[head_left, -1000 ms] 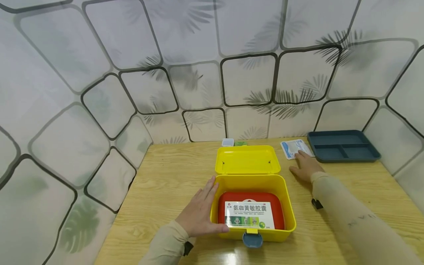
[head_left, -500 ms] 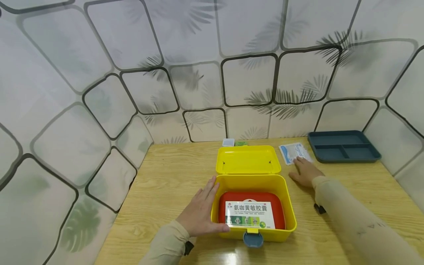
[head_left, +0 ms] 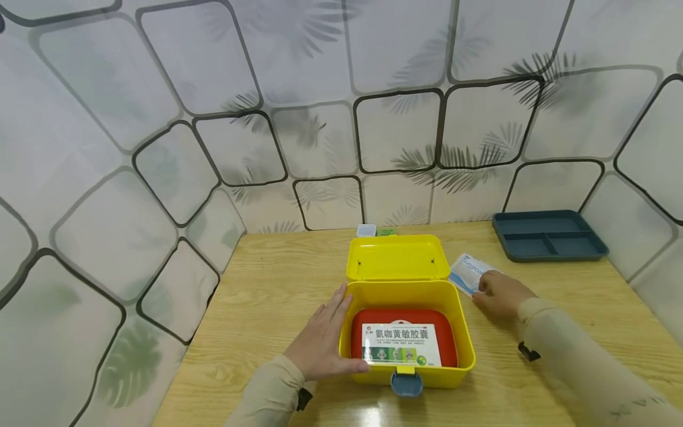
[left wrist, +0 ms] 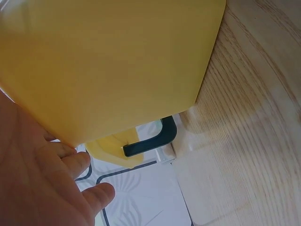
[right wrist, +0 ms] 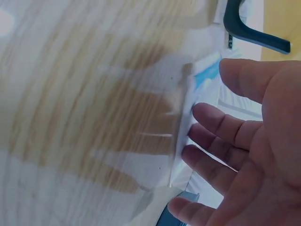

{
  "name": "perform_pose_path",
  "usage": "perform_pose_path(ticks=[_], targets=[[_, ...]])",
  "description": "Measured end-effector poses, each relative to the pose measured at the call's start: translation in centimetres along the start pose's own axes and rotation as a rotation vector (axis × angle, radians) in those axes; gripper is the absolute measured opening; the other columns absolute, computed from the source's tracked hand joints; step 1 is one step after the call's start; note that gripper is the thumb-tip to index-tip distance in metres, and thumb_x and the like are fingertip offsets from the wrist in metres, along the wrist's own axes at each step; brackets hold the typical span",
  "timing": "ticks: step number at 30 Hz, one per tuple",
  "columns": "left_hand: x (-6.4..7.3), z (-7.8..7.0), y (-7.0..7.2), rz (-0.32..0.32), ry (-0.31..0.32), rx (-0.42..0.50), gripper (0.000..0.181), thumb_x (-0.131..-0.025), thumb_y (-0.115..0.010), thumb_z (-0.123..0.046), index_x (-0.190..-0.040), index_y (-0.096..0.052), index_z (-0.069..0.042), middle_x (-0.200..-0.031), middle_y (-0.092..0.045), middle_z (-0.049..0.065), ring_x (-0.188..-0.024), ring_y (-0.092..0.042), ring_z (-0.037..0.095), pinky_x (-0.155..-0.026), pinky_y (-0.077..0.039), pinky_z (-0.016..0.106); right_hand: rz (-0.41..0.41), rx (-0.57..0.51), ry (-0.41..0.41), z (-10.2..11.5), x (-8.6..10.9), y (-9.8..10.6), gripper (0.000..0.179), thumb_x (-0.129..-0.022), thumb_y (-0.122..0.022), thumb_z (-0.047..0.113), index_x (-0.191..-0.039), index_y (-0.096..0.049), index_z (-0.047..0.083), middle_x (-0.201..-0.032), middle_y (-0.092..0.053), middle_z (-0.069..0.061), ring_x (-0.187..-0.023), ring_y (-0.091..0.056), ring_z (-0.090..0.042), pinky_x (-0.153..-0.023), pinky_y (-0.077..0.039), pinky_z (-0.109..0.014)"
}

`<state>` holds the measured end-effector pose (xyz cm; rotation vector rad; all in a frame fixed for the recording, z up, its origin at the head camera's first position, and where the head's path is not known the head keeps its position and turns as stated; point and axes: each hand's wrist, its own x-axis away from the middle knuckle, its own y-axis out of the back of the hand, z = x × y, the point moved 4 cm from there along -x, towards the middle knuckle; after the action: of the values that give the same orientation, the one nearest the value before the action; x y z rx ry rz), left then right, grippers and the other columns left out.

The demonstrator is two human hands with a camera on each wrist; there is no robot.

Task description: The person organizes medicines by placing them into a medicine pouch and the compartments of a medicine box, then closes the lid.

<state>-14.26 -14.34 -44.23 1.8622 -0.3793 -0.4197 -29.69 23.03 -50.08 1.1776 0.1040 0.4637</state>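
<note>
A yellow storage box [head_left: 468,332] stands with its lid [head_left: 397,258] tipped back. Inside lie a red case [head_left: 445,332] and, on top, a white and green medicine box [head_left: 400,344] with Chinese print. My left hand [head_left: 322,341] rests against the box's left side, fingers straight along the rim and thumb at the front edge. To the right of the box, my right hand [head_left: 504,293] touches a flat white and blue packet [head_left: 468,271] printed "Surgical" with its fingertips. In the right wrist view thumb and fingers [right wrist: 214,120] stand apart at the packet's edge.
A dark blue divided tray [head_left: 549,252] lies at the back right. Behind the lid sit a small white box [head_left: 366,230] and a green item [head_left: 386,232]. A blue latch [head_left: 407,384] hangs at the box's front; a dark handle [left wrist: 157,139] shows in the left wrist view.
The packet has slid nearer and turned, its near end now close to the yellow box. My right hand has moved with it, toward me. The left hand has stayed in place.
</note>
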Motion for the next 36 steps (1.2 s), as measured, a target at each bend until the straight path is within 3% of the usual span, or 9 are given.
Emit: perform_pose_path(ticks=[3,8,11,13,21,27,36], targets=[[0.0,0.0,0.0,0.003,0.007,0.002,0.123,-0.068,-0.05,-0.087,-0.153,-0.015,-0.004,-0.161,0.009,0.001,-0.146,-0.014,0.021,-0.113,-0.024,0.052,-0.013,-0.021,-0.05,-0.6,0.2,0.4,0.038,-0.091,-0.062,0.037,-0.103,-0.061,0.001,-0.1,-0.062,-0.014,-0.083,-0.056,-0.027,-0.076,-0.049,-0.049],[0.0,0.0,0.0,0.012,0.019,0.016,0.124,-0.068,-0.051,-0.087,-0.153,-0.014,-0.005,-0.16,0.01,-0.001,-0.146,-0.013,0.02,-0.114,-0.022,0.05,-0.064,-0.022,-0.246,-2.1,0.6,1.1,0.084,-0.088,-0.056,0.06,-0.128,-0.044,-0.012,-0.12,-0.047,-0.036,-0.1,-0.05,-0.046,-0.082,-0.044,-0.063],[0.0,0.1,-0.1,0.012,0.022,0.018,0.124,-0.068,-0.05,-0.087,-0.153,-0.014,-0.005,-0.16,0.011,-0.002,-0.146,-0.013,0.019,-0.114,-0.022,0.05,-0.032,-0.009,-0.35,-2.7,1.0,1.2,0.106,-0.083,-0.05,0.073,-0.133,-0.035,-0.018,-0.122,-0.038,-0.042,-0.104,-0.044,-0.053,-0.081,-0.043,-0.065],[0.0,0.1,-0.1,0.008,0.019,0.016,0.124,-0.068,-0.05,-0.087,-0.153,-0.014,-0.005,-0.16,0.011,-0.002,-0.146,-0.013,0.019,-0.114,-0.022,0.049,-0.004,-0.003,-0.376,-2.9,1.1,1.2,0.113,-0.08,-0.049,0.078,-0.132,-0.033,-0.02,-0.12,-0.036,-0.043,-0.101,-0.043,-0.054,-0.078,-0.044,-0.064],[0.0,0.2,-0.2,-0.007,0.003,0.0,0.124,-0.068,-0.05,-0.087,-0.154,-0.013,-0.005,-0.16,0.012,-0.001,-0.146,-0.013,0.019,-0.114,-0.023,0.049,-0.012,-0.012,-0.404,-3.2,0.7,0.4,0.115,-0.077,-0.051,0.079,-0.131,-0.034,-0.021,-0.112,-0.036,-0.041,-0.096,-0.041,-0.05,-0.073,-0.045,-0.06],[0.1,0.2,-0.3,-0.002,0.011,0.016,0.125,-0.067,-0.051,-0.087,-0.153,-0.014,-0.005,-0.16,0.012,-0.001,-0.146,-0.012,0.019,-0.114,-0.022,0.049,-0.064,-0.046,-0.358,-3.3,0.1,0.1,0.109,-0.077,-0.059,0.073,-0.127,-0.036,-0.021,-0.11,-0.039,-0.04,-0.094,-0.043,-0.048,-0.074,-0.044,-0.058],[0.0,0.3,-0.4,-0.021,-0.007,0.011,0.124,-0.068,-0.05,-0.087,-0.153,-0.016,-0.003,-0.161,0.008,0.003,-0.145,-0.015,0.022,-0.112,-0.026,0.052,-0.095,-0.247,-0.306,-3.5,-0.5,-0.5,0.095,-0.083,-0.068,0.055,-0.131,-0.029,-0.017,-0.116,-0.049,-0.037,-0.094,-0.053,-0.041,-0.082,-0.046,-0.056]])
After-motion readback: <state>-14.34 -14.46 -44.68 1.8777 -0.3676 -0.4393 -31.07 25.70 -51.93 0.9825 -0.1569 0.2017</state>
